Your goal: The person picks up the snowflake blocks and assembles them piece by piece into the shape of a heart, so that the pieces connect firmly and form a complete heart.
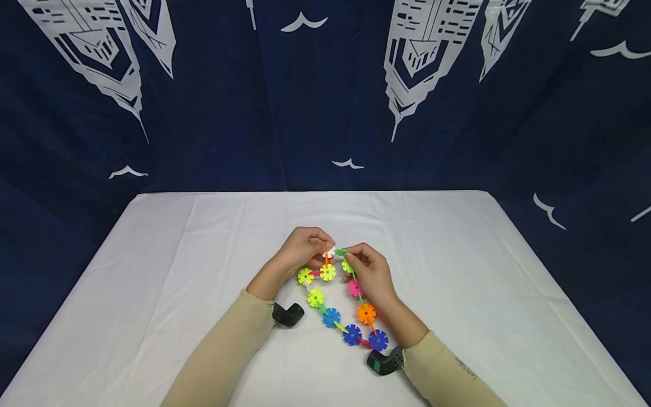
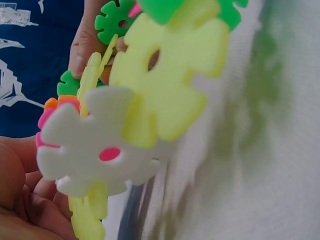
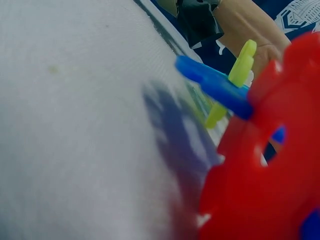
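Plastic snowflake-shaped discs with notched edges are joined into a loop-shaped chain between the hands. My left hand (image 1: 305, 247) pinches a white disc (image 1: 330, 252) at the top of the chain. Beside it, my right hand (image 1: 373, 274) pinches a green disc (image 1: 340, 252); these two discs touch or nearly touch, and fingers partly hide the spot. Down the right side run a pink disc (image 1: 355, 288) and an orange disc (image 1: 366, 313). Yellow-green discs (image 1: 315, 298) and a blue disc (image 1: 331, 317) follow on the left. A red disc (image 3: 285, 170) looms large in the right wrist view.
A white cloth covers the table (image 1: 203, 237). Behind it hangs a dark blue curtain (image 1: 315, 102) with white building and bird prints. Black wrist devices (image 1: 288, 315) sit at both sleeves, the right one close to the chain's lower end.
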Motion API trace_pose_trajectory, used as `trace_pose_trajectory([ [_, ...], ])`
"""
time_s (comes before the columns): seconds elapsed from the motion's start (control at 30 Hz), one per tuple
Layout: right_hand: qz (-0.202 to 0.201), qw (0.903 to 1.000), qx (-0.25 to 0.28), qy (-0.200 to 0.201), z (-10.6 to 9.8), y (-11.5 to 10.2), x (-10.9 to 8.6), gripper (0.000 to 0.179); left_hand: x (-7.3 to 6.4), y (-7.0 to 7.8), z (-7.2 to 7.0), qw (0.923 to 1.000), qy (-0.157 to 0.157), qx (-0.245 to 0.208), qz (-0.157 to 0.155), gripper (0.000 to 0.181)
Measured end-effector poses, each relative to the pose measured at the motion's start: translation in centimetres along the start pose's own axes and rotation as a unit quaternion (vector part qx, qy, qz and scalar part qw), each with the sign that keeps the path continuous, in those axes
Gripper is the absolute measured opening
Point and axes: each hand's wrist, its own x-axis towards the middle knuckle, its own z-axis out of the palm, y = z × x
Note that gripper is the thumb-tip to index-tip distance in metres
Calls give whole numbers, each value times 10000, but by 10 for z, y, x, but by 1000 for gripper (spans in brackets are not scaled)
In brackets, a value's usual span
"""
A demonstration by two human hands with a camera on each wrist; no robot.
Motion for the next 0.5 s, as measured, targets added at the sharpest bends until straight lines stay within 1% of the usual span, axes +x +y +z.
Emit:
trace_pose_trajectory([
  [0.3, 42, 9999, 105, 8, -1, 0, -1, 11, 1, 0, 0, 9999, -72, 73, 53, 19],
  [0.5, 50, 9999, 155, 54, 0, 1, 0, 12, 0, 0, -1, 10000, -12, 84, -2, 18],
])
